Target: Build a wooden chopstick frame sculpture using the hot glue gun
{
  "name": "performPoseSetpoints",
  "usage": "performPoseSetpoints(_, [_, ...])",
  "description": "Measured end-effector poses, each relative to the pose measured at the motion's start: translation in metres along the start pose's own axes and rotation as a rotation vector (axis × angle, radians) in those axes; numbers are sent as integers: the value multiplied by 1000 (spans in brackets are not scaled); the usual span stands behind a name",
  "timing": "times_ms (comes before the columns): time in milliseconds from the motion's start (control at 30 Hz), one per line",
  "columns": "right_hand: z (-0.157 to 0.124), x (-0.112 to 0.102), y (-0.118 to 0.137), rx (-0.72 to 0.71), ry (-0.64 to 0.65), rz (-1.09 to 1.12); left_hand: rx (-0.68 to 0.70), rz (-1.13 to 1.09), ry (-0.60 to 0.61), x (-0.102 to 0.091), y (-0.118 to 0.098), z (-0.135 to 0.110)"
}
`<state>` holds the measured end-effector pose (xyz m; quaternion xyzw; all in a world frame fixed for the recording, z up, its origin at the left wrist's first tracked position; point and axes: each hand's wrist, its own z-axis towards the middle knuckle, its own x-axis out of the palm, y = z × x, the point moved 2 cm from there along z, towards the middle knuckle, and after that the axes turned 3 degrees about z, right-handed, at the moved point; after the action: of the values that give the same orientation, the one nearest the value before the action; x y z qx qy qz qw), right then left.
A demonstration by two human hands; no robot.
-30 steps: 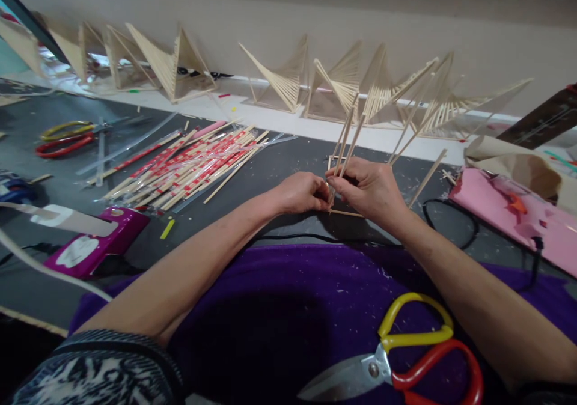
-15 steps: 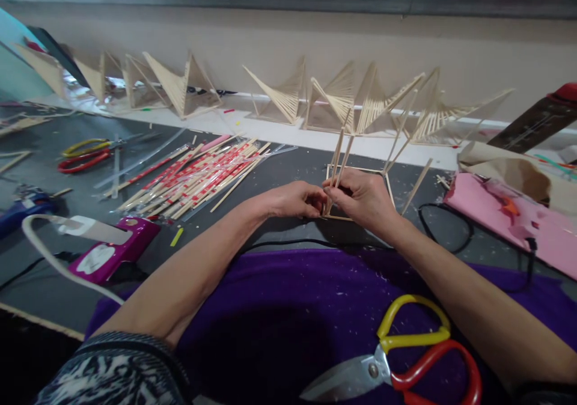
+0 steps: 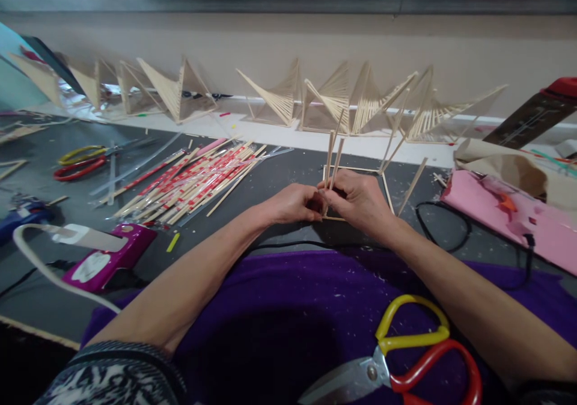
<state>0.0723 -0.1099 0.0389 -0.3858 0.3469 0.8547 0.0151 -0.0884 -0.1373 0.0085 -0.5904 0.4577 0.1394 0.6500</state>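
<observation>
A grey tabletop (image 3: 279,164) is spreading across the view, its near edge showing at lower left and a white strip (image 3: 252,128) bordering it at the back. One purple cloth (image 3: 293,291) is covering the front, its far edge lying just short of the hands. Along the back, wooden models (image 3: 166,86) are standing in two groups: four at right, while the left group is overlapping too much for a sure count. One pile of wrapped sticks (image 3: 198,179), too many to count, is lying left of the hands, a gap of grey separating it from the left forearm (image 3: 193,279). One pink sheet (image 3: 552,237) is bounding the right side, well apart from the right hand (image 3: 360,197). One large pair of scissors (image 3: 381,366) is resting over the cloth; a smaller pair (image 3: 103,159) is lying far left. One magenta box (image 3: 115,255) is sitting near the left forearm.

The right hand is pinching upright sticks (image 3: 337,163) between thumb and fingers. The left hand (image 3: 295,204) is curling its fingers just beside them; whether it is gripping anything I cannot tell. One four-sided frame (image 3: 388,193) is lying on the tabletop under and beyond the right hand, its near-left corner sitting at the fingertips. At least two upright sticks are rising there, and two more at the far-right corner. One yellow strip (image 3: 173,242) is lying just beside the box.
</observation>
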Motion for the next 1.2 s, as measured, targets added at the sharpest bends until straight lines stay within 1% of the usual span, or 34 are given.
performPoseSetpoints(100, [0,1,-2,-1,-5,-14,6,-42,21,1,3,1])
performPoseSetpoints(333, [1,0,0,4,8,-14,-23,-58,36,1,8,7])
performPoseSetpoints(433, [1,0,0,5,5,-6,-11,-66,37,1,9,8])
performPoseSetpoints(533, [2,0,-1,-2,-5,3,-3,-41,13,2,7,8])
performPoseSetpoints(700, [3,2,-3,17,-4,4,-35,29,-26,3,4,6])
performPoseSetpoints(933, [2,2,-2,32,-3,15,-34,101,-33,1,-3,6])
performPoseSetpoints(1200, [2,2,-3,8,-24,12,25,102,-39,0,-3,8])
